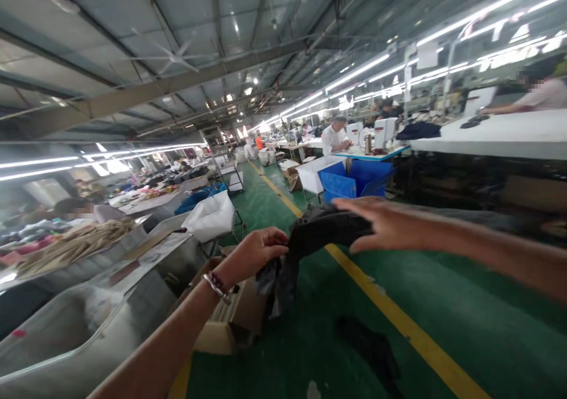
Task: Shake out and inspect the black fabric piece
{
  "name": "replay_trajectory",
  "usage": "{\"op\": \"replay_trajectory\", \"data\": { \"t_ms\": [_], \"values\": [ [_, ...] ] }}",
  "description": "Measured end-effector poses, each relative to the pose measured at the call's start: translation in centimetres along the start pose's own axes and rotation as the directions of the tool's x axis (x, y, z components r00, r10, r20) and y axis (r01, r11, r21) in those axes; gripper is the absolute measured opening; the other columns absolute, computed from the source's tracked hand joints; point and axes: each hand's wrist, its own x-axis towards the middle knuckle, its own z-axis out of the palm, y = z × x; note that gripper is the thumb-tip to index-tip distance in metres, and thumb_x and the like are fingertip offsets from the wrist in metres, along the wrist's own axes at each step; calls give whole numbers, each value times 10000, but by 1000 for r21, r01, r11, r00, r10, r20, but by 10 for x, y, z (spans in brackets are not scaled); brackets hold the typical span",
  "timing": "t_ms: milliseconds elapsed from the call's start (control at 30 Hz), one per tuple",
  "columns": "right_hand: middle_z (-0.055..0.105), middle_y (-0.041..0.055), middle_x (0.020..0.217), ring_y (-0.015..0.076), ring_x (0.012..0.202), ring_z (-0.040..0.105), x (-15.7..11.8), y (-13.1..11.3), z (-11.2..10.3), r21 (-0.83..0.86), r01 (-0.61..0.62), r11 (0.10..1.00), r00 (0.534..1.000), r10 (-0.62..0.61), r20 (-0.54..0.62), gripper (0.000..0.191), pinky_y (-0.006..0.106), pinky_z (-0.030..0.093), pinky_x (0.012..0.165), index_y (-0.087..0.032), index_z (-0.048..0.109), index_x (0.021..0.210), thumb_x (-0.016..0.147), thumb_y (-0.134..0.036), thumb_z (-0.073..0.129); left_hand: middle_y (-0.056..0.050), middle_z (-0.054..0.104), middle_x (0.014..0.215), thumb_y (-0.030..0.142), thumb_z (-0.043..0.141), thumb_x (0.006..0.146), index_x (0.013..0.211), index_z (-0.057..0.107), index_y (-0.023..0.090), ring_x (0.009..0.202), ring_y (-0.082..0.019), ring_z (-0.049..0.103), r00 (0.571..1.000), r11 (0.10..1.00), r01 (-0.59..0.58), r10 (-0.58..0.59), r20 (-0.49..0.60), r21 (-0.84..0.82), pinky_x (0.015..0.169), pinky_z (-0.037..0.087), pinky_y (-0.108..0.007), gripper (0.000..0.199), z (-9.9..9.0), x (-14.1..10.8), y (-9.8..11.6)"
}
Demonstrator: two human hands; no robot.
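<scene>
A dark garment [310, 233] hangs in the air between my two hands, its lower part greyish and dangling. My left hand [261, 251], with a bracelet at the wrist, pinches its left edge. At its right end, my right hand [372, 224] has its fingers stretched out and its thumb apart, touching or just beside the cloth; motion blurs it. Below, another dark piece of cloth [370, 346] shows blurred over the green floor.
An open cardboard box [215, 337] stands on the floor below my left hand. White bins [210, 216] and cloth-laden tables line the left. Blue bins [339, 180] stand ahead right, near a seated person in white [333, 138]. A yellow line [398, 319] crosses the floor.
</scene>
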Motion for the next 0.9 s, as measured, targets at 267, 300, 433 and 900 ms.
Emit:
{"op": "replay_trajectory", "data": {
  "t_ms": [267,300,433,900],
  "values": [
    [607,0,796,121,719,555,-25,1,70,493,-19,870,965,-113,238,173,200,363,617,-126,617,878,844,-295,603,-39,626,964,272,614,761,1123,514,147,895,-166,558,957,969,159,-105,269,-187,792,405,-285,396,81,-23,32],
    [599,-8,770,116,703,547,-33,9,69,490,-36,871,964,-99,246,174,198,350,603,-129,615,855,829,-301,618,-39,629,977,264,606,767,1100,531,149,912,-171,561,959,977,156,-114,261,-147,797,406,-283,361,88,-22,30],
    [575,-23,700,108,648,525,-58,39,61,487,-132,864,953,-23,301,206,195,324,571,-135,618,841,794,-333,653,-9,636,965,205,540,811,991,595,183,922,-174,559,990,975,25,-55,132,220,816,395,-292,190,118,-15,29],
    [530,22,691,147,655,501,-125,140,85,352,-328,877,936,251,245,305,249,305,609,-157,490,719,880,-398,396,-53,523,767,136,464,835,859,541,177,753,-231,506,859,134,289,400,-319,948,648,397,-332,91,86,-55,-41]
  ]
}}
